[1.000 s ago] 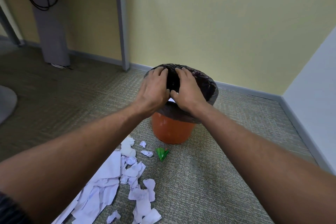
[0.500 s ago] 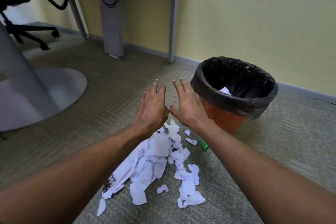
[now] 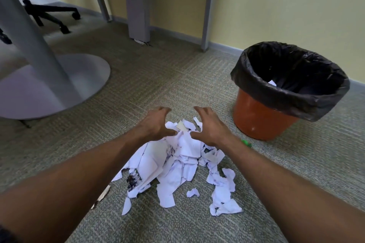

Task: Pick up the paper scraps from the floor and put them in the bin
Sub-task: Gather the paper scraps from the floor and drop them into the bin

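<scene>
A heap of torn white paper scraps [image 3: 177,165] lies on the carpet in front of me. My left hand [image 3: 155,124] and my right hand [image 3: 209,126] are both down over the far end of the heap, fingers curled and apart, thumbs touching the top scraps. Neither hand has lifted anything. The orange bin [image 3: 256,120] with a black liner stands to the right, upright, a white scrap lying inside it. A small green scrap [image 3: 245,142] lies by the bin's base.
A grey pedestal table base [image 3: 59,83] fills the left. Behind it is an office chair base [image 3: 51,14] on castors. Grey desk legs [image 3: 206,10] and a cable column [image 3: 137,4] stand along the yellow wall.
My hands left the bin's mouth, swung left and down to the heap, and went from flat to curled. My view turned left, shifting the bin to the right.
</scene>
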`<state>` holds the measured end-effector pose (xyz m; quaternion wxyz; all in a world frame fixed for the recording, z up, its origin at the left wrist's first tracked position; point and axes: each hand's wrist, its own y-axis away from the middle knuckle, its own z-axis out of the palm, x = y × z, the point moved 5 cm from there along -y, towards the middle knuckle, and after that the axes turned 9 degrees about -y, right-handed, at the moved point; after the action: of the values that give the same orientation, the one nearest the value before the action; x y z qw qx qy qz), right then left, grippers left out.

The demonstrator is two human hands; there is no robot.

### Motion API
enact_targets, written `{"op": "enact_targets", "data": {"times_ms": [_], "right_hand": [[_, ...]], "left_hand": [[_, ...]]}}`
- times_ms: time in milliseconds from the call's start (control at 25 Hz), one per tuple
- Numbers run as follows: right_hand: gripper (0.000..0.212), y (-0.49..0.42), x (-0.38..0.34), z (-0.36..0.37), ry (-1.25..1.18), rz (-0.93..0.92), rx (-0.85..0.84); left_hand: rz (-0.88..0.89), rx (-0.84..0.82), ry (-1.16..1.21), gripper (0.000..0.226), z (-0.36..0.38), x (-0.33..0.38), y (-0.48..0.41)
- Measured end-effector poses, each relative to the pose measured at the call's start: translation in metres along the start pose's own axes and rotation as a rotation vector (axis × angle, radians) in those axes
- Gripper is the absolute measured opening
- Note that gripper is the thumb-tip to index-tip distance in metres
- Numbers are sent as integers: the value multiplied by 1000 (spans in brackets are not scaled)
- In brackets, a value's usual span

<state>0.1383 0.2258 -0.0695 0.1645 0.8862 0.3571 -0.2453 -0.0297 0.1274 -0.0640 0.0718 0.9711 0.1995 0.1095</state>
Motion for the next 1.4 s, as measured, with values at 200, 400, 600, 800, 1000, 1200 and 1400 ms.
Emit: {"op": "enact_targets", "data": {"times_ms": [200, 400, 600, 800, 1000, 1200, 1400], "right_hand": [[112, -15, 50, 17, -48, 189, -58], [140, -18, 89, 40, -13, 363, -243], [142, -21, 97, 51, 22, 375, -303], [139, -27, 87, 63, -40, 363, -293], [128, -30, 73, 75, -142, 339, -268], [111, -27, 67, 76, -281, 311, -235], [111, -15, 63, 81, -468, 334, -169]], "left_hand": [[-39, -236, -40, 128, 28, -3, -22], [-23, -304, -83, 140, 47, 1, -53], [3, -404, -80, 146, 60, 6, -73], [93, -515, -174, 138, 71, 15, -77], [181, -449, -161, 122, 75, 20, -75], [218, -383, -147, 106, 76, 24, -69], [213, -329, -99, 99, 80, 27, -62]]}}
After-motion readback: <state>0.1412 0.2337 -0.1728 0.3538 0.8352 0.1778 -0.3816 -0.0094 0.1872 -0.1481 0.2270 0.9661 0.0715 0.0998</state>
